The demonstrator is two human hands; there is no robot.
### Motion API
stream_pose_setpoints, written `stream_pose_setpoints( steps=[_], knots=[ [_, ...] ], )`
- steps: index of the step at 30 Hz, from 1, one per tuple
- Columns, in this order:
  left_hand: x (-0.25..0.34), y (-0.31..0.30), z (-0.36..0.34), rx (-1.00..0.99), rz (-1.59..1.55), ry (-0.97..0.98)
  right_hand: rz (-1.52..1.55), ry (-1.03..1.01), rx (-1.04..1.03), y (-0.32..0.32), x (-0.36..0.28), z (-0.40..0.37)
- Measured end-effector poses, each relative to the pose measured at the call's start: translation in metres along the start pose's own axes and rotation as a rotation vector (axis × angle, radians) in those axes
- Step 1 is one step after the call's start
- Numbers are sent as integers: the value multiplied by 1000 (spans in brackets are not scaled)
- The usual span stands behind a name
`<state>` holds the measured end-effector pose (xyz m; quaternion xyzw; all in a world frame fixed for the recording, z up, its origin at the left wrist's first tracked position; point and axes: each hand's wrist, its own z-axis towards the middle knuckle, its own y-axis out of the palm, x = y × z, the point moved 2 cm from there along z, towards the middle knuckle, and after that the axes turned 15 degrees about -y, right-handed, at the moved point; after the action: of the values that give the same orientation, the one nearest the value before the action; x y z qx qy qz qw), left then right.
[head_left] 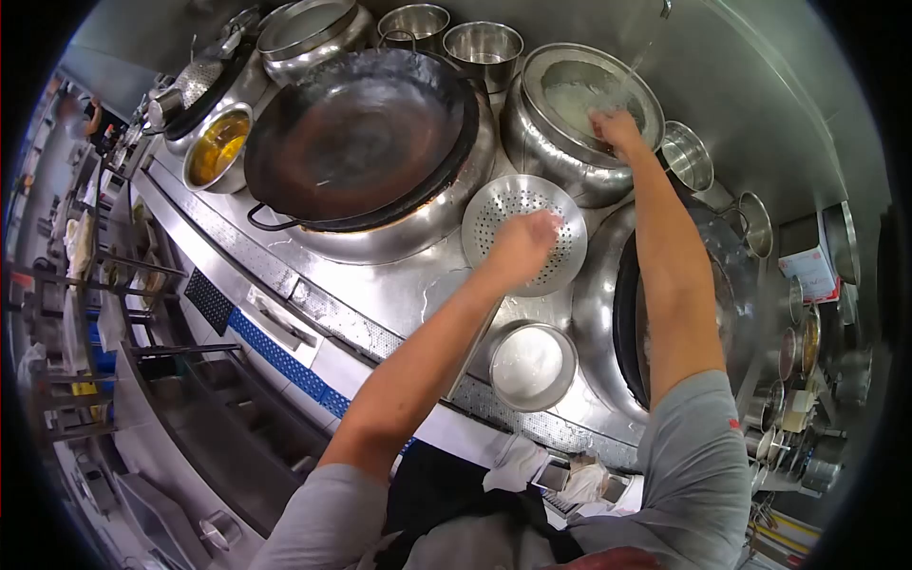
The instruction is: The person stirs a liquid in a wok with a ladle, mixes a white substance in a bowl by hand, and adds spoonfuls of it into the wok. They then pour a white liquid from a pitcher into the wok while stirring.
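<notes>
left hand (528,245) curled above the holed strainer (486,214), can't tell if grasping. right hand (616,131) over the water pot (538,133), grip unclear. wok (366,133) left of strainer.

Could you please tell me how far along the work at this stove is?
Partway, as far as I can judge. Done: the big wok and the perforated strainer look set out. In hand: the right hand is over the round pot by the splashing water; the left hand is at the strainer, its grip unclear. Left: probably finishing at the running water; beyond that I cannot tell.
</notes>
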<state>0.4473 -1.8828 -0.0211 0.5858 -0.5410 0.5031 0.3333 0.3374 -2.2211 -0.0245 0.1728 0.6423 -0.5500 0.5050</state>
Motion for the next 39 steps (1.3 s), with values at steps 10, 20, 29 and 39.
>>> stream_pose_setpoints(
  steps=[10, 20, 29, 39],
  knots=[
    [-13, 26, 141, -56, -995, -328, -643, -696, 147, -6, -24, -34],
    [18, 27, 101, 93, -1314, -429, 245, -419, -202, 102, -72, -125],
    [-41, -18, 58, 257, -1058, -203, 777, -100, -236, 153, -123, -245],
    [-31, -71, -53, 668, -174, 203, -659, -60, -24, -193, -113, -602]
  ],
)
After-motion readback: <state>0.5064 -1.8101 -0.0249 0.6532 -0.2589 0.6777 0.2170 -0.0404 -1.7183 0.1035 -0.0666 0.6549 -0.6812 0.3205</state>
